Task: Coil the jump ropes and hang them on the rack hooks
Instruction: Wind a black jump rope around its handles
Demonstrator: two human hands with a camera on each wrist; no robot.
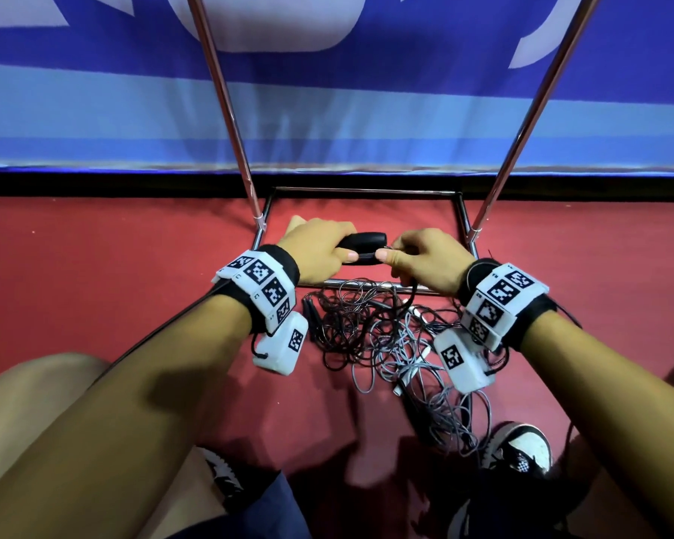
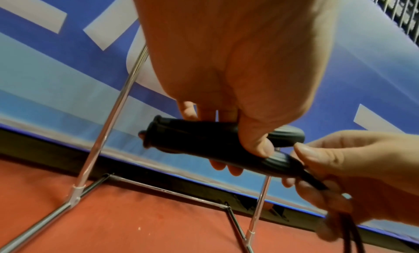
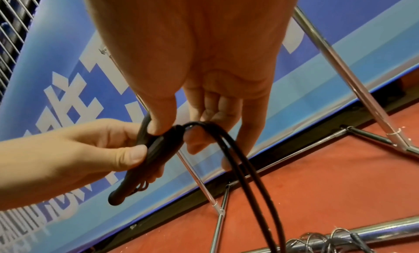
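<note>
Hands: left hand (image 1: 320, 243) grips 2 black handles (image 1: 364, 249); right hand (image 1: 425, 258) pinches cords (image 3: 244, 167).

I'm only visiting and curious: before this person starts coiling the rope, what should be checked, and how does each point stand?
1. Both black handles together in the left hand: ok.
2. Right hand pinches the black cord at the handles: ok.
3. Cord free of the tangled pile on the floor: cannot tell.
4. Rope coiled: not ok.
5. Rack hooks in sight above the rack poles: cannot tell.
</note>
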